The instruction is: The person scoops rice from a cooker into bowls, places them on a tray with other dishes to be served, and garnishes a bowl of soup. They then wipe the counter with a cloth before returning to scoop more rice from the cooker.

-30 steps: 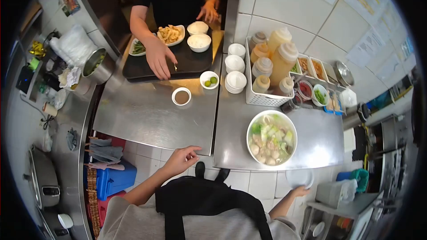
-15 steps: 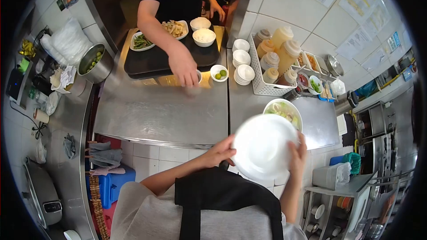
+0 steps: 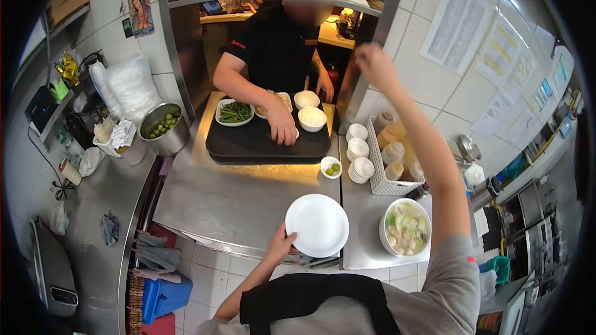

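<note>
My left hand (image 3: 281, 243) grips the left rim of a white plate (image 3: 318, 225), with the thumb on top. The plate's upper face is bare, above the front edge of the steel counter (image 3: 230, 205). My right hand (image 3: 376, 67) is raised high beside the metal post at the pass-through, its fingers bent together; whether anything is in them is hidden. Under my right arm, a white bowl of soup (image 3: 405, 228) with greens and pale pieces stands on the counter. A small white bowl with green limes (image 3: 331, 167) sits between the plate and the black tray (image 3: 267, 142).
A co-worker's hand (image 3: 282, 127) reaches over the tray, which holds green beans (image 3: 236, 111) and rice bowls (image 3: 311, 118). Stacked small bowls (image 3: 360, 169) stand beside a white basket of sauce bottles (image 3: 391, 152). A steel pot of limes (image 3: 162, 125) is at left.
My right hand has let go of the plate and risen to the post. My left hand has moved the plate left, away from the soup bowl. The co-worker's hand has drawn back over the tray.
</note>
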{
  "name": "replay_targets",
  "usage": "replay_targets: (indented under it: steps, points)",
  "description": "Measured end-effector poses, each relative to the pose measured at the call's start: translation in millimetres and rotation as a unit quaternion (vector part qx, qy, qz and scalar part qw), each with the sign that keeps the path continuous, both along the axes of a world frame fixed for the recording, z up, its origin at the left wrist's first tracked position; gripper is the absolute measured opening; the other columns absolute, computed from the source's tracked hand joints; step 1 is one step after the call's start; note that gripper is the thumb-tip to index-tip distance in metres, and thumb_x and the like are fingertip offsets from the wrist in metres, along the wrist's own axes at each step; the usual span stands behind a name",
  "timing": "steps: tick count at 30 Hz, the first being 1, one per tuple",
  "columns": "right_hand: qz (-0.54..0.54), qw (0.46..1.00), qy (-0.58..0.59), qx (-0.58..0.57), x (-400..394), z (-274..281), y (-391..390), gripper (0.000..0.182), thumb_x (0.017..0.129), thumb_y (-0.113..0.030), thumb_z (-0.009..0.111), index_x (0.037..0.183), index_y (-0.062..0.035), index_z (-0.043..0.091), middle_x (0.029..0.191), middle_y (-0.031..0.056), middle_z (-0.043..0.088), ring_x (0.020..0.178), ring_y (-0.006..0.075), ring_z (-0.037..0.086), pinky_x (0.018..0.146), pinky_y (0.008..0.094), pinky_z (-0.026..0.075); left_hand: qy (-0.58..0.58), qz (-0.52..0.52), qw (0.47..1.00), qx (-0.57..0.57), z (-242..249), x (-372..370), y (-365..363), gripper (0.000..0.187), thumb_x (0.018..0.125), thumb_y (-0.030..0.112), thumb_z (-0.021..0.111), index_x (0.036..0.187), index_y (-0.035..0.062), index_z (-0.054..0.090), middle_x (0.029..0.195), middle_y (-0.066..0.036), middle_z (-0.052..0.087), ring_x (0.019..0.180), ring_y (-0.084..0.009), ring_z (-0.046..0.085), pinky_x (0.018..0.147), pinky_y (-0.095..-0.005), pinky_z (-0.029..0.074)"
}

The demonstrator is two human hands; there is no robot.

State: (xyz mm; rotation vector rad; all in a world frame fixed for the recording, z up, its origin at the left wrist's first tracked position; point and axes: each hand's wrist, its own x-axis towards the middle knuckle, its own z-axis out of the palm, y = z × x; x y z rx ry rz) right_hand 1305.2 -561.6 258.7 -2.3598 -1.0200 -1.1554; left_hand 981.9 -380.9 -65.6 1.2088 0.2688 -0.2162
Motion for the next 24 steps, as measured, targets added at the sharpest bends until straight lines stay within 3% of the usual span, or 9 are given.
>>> replay_targets:
  steps: [3, 5, 6, 7, 9, 10, 14, 20, 24]
  points:
    - [-0.111, 0.983, -0.146, 0.012, 46.6, 85.7, 35.6, 0.013, 0.08, -0.011, 0.054, 0.088, -0.0045, 0.062, 0.086, 0.0182, 0.06, 0.084, 0.0341, 0.059, 0.073, 0.0432, 0.049, -0.032, 0.008, 0.998, 0.057, -1.7, 6.5, 10.3, 0.039, 0.088, 0.01, 0.053, 0.125, 0.0029, 0.042, 0.104, -0.011, 0.055, 0.08, -0.0178, 0.061, 0.055, -0.0284, 0.057]
    - [-0.093, 0.991, -0.099, 0.01, 83.5, 120.0, 46.0, 0.016, 0.08, -0.011, 0.056, 0.093, -0.0027, 0.061, 0.09, 0.019, 0.059, 0.089, 0.0368, 0.057, 0.076, 0.044, 0.047, -0.045, 0.022, 0.995, 0.086, -19.7, 5.1, 17.7, 0.04, 0.088, 0.012, 0.055, 0.126, 0.003, 0.046, 0.106, -0.011, 0.053, 0.083, -0.0162, 0.06, 0.058, -0.0278, 0.057]
    - [-0.142, 0.988, -0.052, -0.021, 98.6, 133.4, 54.2, 0.019, 0.079, -0.01, 0.056, 0.096, -0.0036, 0.062, 0.095, 0.0203, 0.061, 0.092, 0.0366, 0.058, 0.078, 0.0432, 0.047, -0.032, 0.029, 0.997, 0.068, -20.6, 3.8, 19.7, 0.041, 0.088, 0.012, 0.056, 0.127, 0.0033, 0.046, 0.108, -0.011, 0.052, 0.086, -0.016, 0.059, 0.06, -0.0281, 0.057]
    - [-0.135, 0.989, -0.057, -0.016, 105.9, 140.4, 60.4, 0.019, 0.079, -0.01, 0.056, 0.096, -0.0036, 0.062, 0.095, 0.0203, 0.061, 0.092, 0.0366, 0.058, 0.078, 0.0432, 0.047, -0.019, 0.036, 0.998, 0.048, -23.7, 2.1, 21.4, 0.042, 0.087, 0.013, 0.056, 0.127, 0.0035, 0.046, 0.11, -0.011, 0.051, 0.088, -0.0159, 0.058, 0.062, -0.0284, 0.057]
    - [-0.155, 0.986, 0.056, -0.037, 122.3, 149.4, 67.9, 0.022, 0.079, -0.009, 0.056, 0.099, -0.005, 0.063, 0.1, 0.0208, 0.061, 0.095, 0.0358, 0.059, 0.08, 0.0423, 0.047, -0.031, 0.058, 0.996, 0.06, -28.4, -4.3, 26.3, 0.042, 0.087, 0.013, 0.058, 0.126, 0.0043, 0.048, 0.114, -0.011, 0.049, 0.093, -0.0173, 0.057, 0.066, -0.0288, 0.056]
    - [-0.16, 0.981, 0.049, -0.098, 135.8, 156.4, 67.7, 0.024, 0.078, -0.008, 0.056, 0.101, -0.0066, 0.064, 0.1, 0.0202, 0.062, 0.094, 0.0348, 0.059, 0.08, 0.0416, 0.047, -0.06, 0.073, 0.992, 0.082, -21.5, -11.9, 29.2, 0.04, 0.086, 0.012, 0.059, 0.125, 0.0042, 0.049, 0.116, -0.011, 0.048, 0.095, -0.0181, 0.057, 0.067, -0.0284, 0.056]
    - [-0.181, 0.976, -0.006, -0.117, 168.5, 158.8, 68.5, 0.017, 0.076, -0.006, 0.055, 0.09, -0.0061, 0.065, 0.091, 0.0182, 0.064, 0.09, 0.0342, 0.061, 0.077, 0.041, 0.048, -0.095, 0.121, 0.981, 0.115, -19.6, -36.1, 46.9, 0.037, 0.085, 0.011, 0.06, 0.12, 0.004, 0.053, 0.118, -0.011, 0.046, 0.099, -0.0192, 0.055, 0.067, -0.0277, 0.054]
    - [-0.191, 0.972, -0.005, -0.14, 162.8, 163.6, 74.4, 0.011, 0.077, -0.004, 0.054, 0.083, -0.0027, 0.062, 0.089, 0.0172, 0.064, 0.088, 0.0335, 0.061, 0.074, 0.0417, 0.049, -0.051, 0.192, 0.97, 0.14, -2.3, -63.2, 68.7, 0.035, 0.086, 0.013, 0.059, 0.119, 0.0049, 0.054, 0.116, -0.009, 0.047, 0.097, -0.0159, 0.053, 0.068, -0.0283, 0.055]
    - [-0.184, 0.959, 0.003, -0.214, 147.4, 168.7, 74.8, 0.019, 0.082, -0.003, 0.05, 0.095, -0.0024, 0.063, 0.102, 0.0187, 0.063, 0.098, 0.0332, 0.06, 0.083, 0.0412, 0.049, -0.053, 0.224, 0.961, 0.156, 16.6, -69.2, 69.9, 0.033, 0.087, 0.014, 0.058, 0.119, 0.0034, 0.055, 0.115, -0.009, 0.047, 0.096, -0.0157, 0.053, 0.069, -0.0284, 0.055]
